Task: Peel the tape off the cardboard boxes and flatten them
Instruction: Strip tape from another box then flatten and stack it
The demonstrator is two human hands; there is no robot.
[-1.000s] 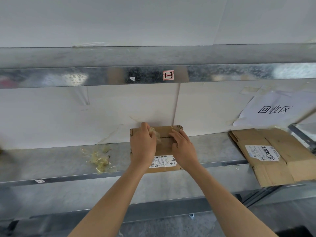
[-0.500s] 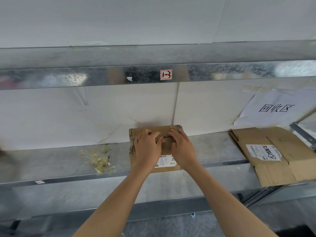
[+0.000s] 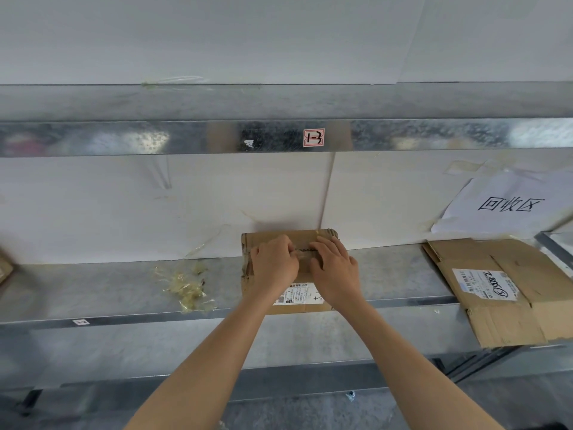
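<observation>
Box [image 3: 297, 296]: mid-shelf [image 3: 93, 290], against the back wall. Left hand [image 3: 274, 263]: on the top seam, fingers curled; grip on tape cannot be told. Right hand [image 3: 335, 270]: fingers spread flat, pressing the top. Tape scraps [image 3: 186, 283]: left. Flattened box [image 3: 508, 290]: right.

Left hand [image 3: 273, 265], right hand [image 3: 335, 271] — atop box [image 3: 297, 307]

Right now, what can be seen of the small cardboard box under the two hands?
The small cardboard box lies closed, not flattened, on the metal shelf, by the white back wall. It is brown, with a worn left edge and a white shipping label near its front. The left hand and right hand rest on its top seam.
</observation>
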